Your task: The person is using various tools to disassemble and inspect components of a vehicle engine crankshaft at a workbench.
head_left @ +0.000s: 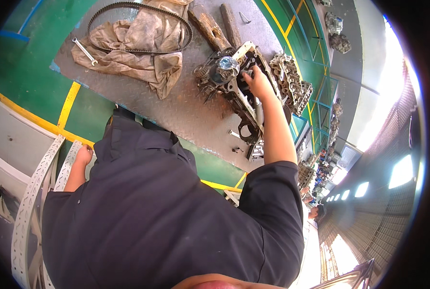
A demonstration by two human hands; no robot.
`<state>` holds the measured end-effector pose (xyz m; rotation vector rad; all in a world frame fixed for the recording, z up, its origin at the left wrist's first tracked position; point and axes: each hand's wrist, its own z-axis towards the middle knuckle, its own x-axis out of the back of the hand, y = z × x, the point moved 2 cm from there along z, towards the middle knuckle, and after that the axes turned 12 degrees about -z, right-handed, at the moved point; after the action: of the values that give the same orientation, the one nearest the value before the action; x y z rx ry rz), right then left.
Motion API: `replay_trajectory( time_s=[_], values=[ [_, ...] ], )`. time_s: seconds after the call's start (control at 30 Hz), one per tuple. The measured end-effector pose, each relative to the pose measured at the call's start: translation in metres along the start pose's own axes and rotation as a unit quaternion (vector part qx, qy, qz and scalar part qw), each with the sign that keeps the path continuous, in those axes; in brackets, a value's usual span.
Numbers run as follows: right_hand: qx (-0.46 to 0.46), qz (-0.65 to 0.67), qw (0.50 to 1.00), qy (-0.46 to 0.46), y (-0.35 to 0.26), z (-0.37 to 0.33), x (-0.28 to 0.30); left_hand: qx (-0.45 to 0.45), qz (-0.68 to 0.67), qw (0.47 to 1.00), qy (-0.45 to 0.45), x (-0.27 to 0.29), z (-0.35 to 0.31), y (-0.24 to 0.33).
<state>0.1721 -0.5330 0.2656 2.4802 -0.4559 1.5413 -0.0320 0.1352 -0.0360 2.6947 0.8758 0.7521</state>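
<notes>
Hands: right (257,83) seemingly gripping engine (234,79).

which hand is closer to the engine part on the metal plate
Right. The right hand rests on the engine part, fingers on its upper edge. The left hand is far off on the other side, down by the perforated white rack, not touching the engine part.

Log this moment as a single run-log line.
right hand: on engine block | left hand: on perforated metal rail | nearby: timing belt, rag, wrench
</notes>
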Motion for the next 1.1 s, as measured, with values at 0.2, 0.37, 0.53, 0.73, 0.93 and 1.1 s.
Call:
replay_trajectory(
  time_s=[0.2, 0.37, 0.53, 0.73, 0.93, 1.1],
  values=[
    [-0.292, 0.413, 0.862, -0.021, -0.021, 0.004, -0.017, -0.035, -0.097, 0.994, 0.030, -0.013, 0.028, 0.007],
    [-0.070, -0.063, 0.995, -0.040, -0.024, 0.004, 0.008, -0.057, -0.171, 0.983, 0.025, -0.019, 0.055, 0.003],
    [0.013, -0.190, 0.981, -0.036, -0.024, 0.012, 0.013, -0.006, -0.295, 0.956, -0.008, -0.018, 0.066, -0.003],
    [-0.293, 0.326, 0.893, -0.104, -0.019, 0.019, -0.011, 0.132, -0.450, 0.883, -0.018, -0.006, 0.064, -0.004],
    [-0.024, -0.156, 0.987, -0.036, -0.012, 0.016, 0.003, 0.141, -0.446, 0.884, -0.014, 0.000, 0.059, 0.004],
    [-0.138, -0.040, 0.988, 0.048, -0.018, 0.012, -0.005, 0.152, -0.440, 0.885, -0.009, 0.003, 0.056, 0.015]
  ],
)
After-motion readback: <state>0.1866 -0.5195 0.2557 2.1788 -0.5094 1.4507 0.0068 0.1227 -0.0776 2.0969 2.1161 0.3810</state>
